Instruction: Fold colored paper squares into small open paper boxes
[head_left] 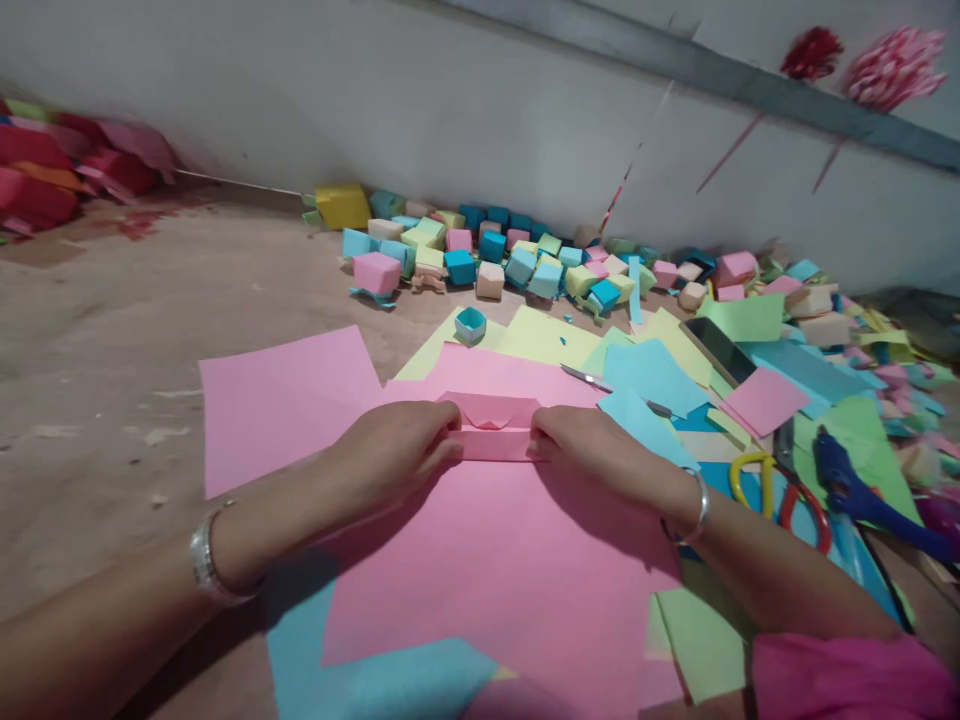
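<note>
A folded pink paper box (493,443) is held between my two hands, just above flat pink sheets (495,570). Its long front wall stands up and a pointed flap shows behind it. My left hand (409,440) pinches the left end, fingers closed. At the right end, my right hand (581,440) grips in the same way. Both thumbs and fingertips are partly hidden by the paper. Beyond the box sits a small open blue paper box (470,324) on yellow sheets. A slim craft knife (589,377) lies to the right, partly covered by blue paper.
Many small coloured paper boxes (491,247) line the wall. On the right lie scissors (802,510), a blue glue gun (847,480), a dark phone (718,350) and loose paper. A pink sheet (285,410) lies left. Red paper pieces (37,190) are piled far left.
</note>
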